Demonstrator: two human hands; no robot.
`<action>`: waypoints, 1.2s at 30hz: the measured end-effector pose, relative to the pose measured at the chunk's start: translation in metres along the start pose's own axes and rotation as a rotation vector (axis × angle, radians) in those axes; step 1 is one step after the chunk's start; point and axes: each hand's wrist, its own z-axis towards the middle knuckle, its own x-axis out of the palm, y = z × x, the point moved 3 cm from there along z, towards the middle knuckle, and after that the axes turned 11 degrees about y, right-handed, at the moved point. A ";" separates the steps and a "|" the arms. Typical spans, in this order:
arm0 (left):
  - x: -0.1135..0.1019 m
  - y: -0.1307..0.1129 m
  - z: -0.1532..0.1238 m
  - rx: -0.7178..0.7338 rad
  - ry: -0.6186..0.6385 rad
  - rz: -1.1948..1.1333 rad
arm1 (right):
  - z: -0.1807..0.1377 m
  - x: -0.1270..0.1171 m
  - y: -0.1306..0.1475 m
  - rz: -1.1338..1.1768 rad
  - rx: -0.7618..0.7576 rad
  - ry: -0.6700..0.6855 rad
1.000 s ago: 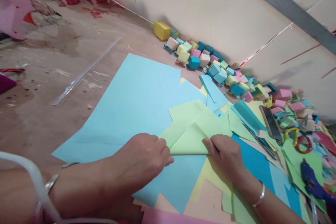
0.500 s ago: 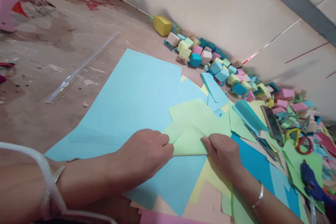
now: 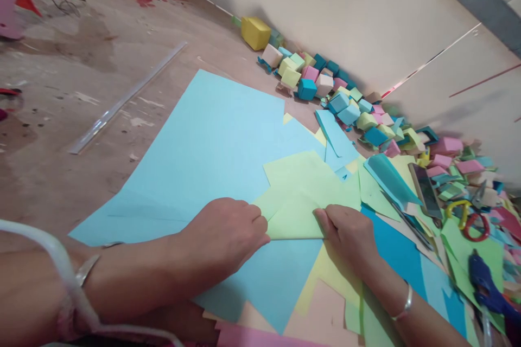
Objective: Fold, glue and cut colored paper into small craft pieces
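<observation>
A light green sheet of paper (image 3: 301, 190) with a stepped outline lies in front of me, a straight fold along its near edge. My left hand (image 3: 236, 233) is closed, its fingers pressed together on the left end of that fold. At the right end, my right hand (image 3: 345, 227) pinches the paper between thumb and curled fingers. Beneath the green paper spreads a large light blue sheet (image 3: 211, 135). Yellow paper (image 3: 313, 282) and a peach sheet (image 3: 325, 309) show below my right wrist.
Scissors (image 3: 468, 219), a phone (image 3: 425, 190) and a blue glue gun (image 3: 484, 282) lie to the right among paper scraps. Many small coloured paper boxes (image 3: 337, 100) line the wall. A clear ruler-like strip (image 3: 126, 100) rests on the floor at left. A white cable (image 3: 61, 260) crosses my left forearm.
The folded part of the green paper lies flatter, its raised flap less visible. Both hands keep their hold at the fold's ends. The camera view has shifted slightly.
</observation>
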 end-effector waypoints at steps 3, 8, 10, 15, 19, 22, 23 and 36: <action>-0.004 0.000 -0.001 -0.034 0.032 -0.007 | 0.001 -0.001 0.001 -0.011 0.004 0.004; -0.008 0.000 -0.002 -0.092 0.060 -0.017 | 0.001 -0.002 0.001 -0.007 0.004 -0.002; -0.007 0.000 -0.002 -0.095 0.045 -0.017 | 0.001 -0.002 0.001 -0.001 -0.004 -0.005; -0.007 -0.001 -0.002 -0.087 0.032 -0.032 | 0.000 -0.001 0.000 0.019 -0.010 -0.016; -0.006 0.000 -0.002 -0.101 0.074 -0.025 | 0.000 0.000 0.000 0.033 -0.005 -0.017; -0.006 0.000 -0.003 -0.097 0.049 -0.028 | 0.000 0.000 0.000 0.031 0.002 -0.017; -0.006 -0.001 -0.003 -0.085 0.023 -0.027 | 0.000 0.000 0.000 0.030 0.003 -0.017; 0.002 -0.017 -0.006 0.269 -0.008 0.000 | 0.000 -0.001 0.001 0.041 0.016 -0.025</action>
